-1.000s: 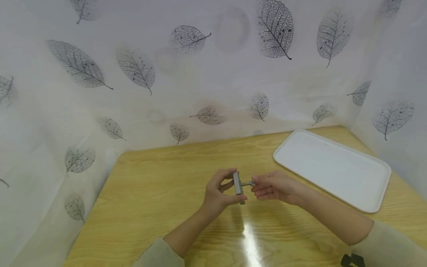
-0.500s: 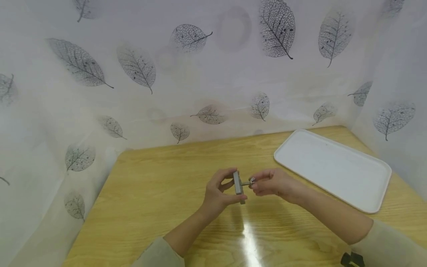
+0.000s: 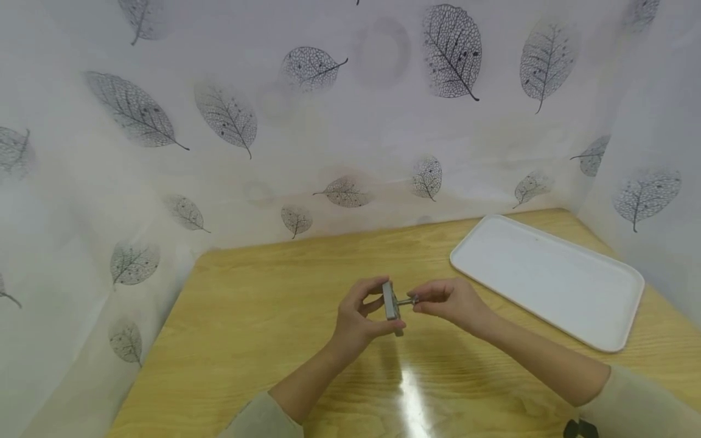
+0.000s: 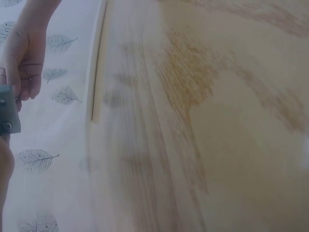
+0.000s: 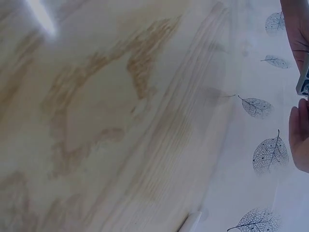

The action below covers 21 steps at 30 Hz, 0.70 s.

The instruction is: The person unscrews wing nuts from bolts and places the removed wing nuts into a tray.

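My left hand (image 3: 353, 316) grips a small grey metal block (image 3: 390, 301) by its top and bottom edges, held above the table. A thin metal bolt (image 3: 405, 302) sticks out of the block's right side. With thumb and fingertips, my right hand (image 3: 457, 304) pinches the outer end of this bolt, mostly covering it. At the left edge of the left wrist view, the block (image 4: 8, 113) shows a hole and a round metal part. Only a corner of the block (image 5: 304, 83) appears in the right wrist view.
A white rectangular tray (image 3: 547, 280) lies at the right back of the wooden table (image 3: 263, 304). Leaf-patterned sheeting (image 3: 350, 121) rises behind the table and along both sides. A small dark object (image 3: 580, 429) is by the right sleeve, partly cut off.
The right hand's fingers have turned and shifted round the bolt's end, now pinching it between thumb and fingertips. The left hand and block have stayed nearly still.
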### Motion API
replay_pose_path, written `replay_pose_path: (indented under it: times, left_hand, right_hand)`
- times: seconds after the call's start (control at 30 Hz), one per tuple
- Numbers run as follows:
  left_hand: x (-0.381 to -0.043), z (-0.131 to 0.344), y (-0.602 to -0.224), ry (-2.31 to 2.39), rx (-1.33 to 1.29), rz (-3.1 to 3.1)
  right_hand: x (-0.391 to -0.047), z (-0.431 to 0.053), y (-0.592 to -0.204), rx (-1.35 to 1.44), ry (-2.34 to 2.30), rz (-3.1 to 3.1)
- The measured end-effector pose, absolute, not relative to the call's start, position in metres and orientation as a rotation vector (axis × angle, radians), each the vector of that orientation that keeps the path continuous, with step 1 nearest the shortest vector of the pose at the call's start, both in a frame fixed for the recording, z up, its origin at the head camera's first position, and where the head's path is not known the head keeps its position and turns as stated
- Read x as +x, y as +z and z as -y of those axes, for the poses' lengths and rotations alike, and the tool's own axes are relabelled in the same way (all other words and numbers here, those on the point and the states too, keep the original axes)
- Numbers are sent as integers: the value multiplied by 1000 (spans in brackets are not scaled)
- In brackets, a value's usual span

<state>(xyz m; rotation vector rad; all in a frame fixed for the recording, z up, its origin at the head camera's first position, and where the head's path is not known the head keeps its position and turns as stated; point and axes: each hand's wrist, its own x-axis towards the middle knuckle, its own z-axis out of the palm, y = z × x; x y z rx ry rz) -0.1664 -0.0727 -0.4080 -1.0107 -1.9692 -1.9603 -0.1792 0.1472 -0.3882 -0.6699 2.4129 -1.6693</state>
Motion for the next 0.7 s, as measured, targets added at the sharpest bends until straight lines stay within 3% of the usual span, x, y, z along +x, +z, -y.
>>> replay_pose_path:
  times: [0.23,0.3,0.7]
  left_hand:
    - [-168,71,-409,-1915,-1064,1939]
    - [-168,72,-409,-1910,-1072,1934]
    - [-168,76,-409,-1893,-1065,1937]
  right_hand:
    - [-185,-148,-399,-1542,-1590,-2788]
    - [-185,-147,-402,-1669,-1621,-2799]
    - [-182,-147,-406,-1538,-1585,-2848]
